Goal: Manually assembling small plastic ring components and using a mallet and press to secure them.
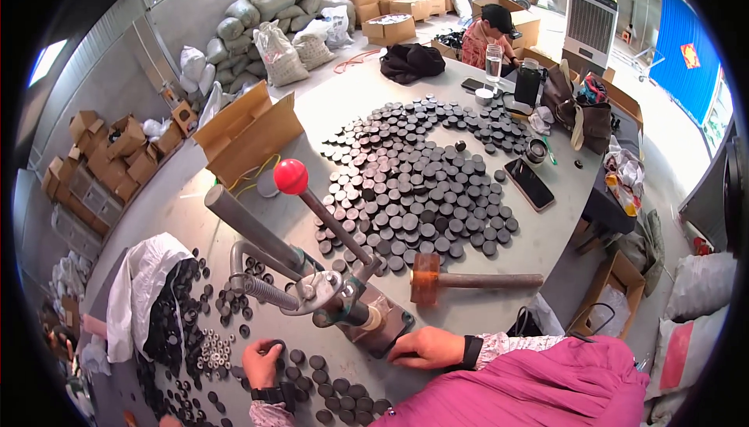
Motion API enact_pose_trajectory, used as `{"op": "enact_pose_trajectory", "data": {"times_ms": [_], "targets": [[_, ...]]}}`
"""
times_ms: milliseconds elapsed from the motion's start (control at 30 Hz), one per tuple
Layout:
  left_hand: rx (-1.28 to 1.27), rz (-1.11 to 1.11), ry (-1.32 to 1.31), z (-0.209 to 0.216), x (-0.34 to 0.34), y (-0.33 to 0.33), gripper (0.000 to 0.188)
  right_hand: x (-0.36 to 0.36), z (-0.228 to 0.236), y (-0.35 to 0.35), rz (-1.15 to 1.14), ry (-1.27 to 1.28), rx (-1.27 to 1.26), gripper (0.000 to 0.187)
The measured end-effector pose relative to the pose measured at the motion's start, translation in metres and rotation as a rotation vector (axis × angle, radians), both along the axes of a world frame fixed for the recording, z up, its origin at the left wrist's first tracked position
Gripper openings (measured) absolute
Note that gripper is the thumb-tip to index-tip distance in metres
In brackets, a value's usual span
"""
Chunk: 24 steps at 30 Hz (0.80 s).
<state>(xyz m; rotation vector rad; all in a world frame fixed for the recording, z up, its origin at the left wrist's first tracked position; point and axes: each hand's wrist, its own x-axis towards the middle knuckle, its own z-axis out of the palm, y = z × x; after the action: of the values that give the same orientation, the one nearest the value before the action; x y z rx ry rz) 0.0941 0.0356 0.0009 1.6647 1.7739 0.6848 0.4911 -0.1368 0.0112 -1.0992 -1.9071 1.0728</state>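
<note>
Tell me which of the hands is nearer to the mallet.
Right. The right hand is just below the mallet in the picture; the left hand is farther off, at its lower left, past the press.

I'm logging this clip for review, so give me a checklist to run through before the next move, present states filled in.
1. Left hand clear of the press base: ok, apart from it.
2. Right hand clear of that base: not ok, fingers right at its edge.
3. Dark piece at left fingertips firmly held: cannot tell.
4. Red-knobbed lever free of hands: ok.
5. Piece seated on the base: cannot tell, view blocked.
6. Mallet untouched: ok, lying on the table.
</note>
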Motion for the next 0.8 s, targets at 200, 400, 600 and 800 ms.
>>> {"op": "enact_pose_trajectory", "data": {"times_ms": [200,400,600,800], "targets": [[0.077,-0.054,0.049,0.002,0.009,0.002,0.032,0.002,-0.005,0.005,0.005,0.038,0.02,0.022],[-0.06,0.02,-0.395,0.034,0.017,-0.028,0.031,-0.001,-0.005,0.001,0.018,-0.006,-0.043,0.021],[-0.221,-0.093,-0.834,0.06,0.097,-0.133,0.03,-0.034,0.033,-0.005,0.061,0.059,-0.096,0.042],[-0.475,-0.251,-0.679,0.042,0.119,-0.14,0.028,-0.036,0.015,0.007,0.074,0.085,-0.052,0.031]]}}
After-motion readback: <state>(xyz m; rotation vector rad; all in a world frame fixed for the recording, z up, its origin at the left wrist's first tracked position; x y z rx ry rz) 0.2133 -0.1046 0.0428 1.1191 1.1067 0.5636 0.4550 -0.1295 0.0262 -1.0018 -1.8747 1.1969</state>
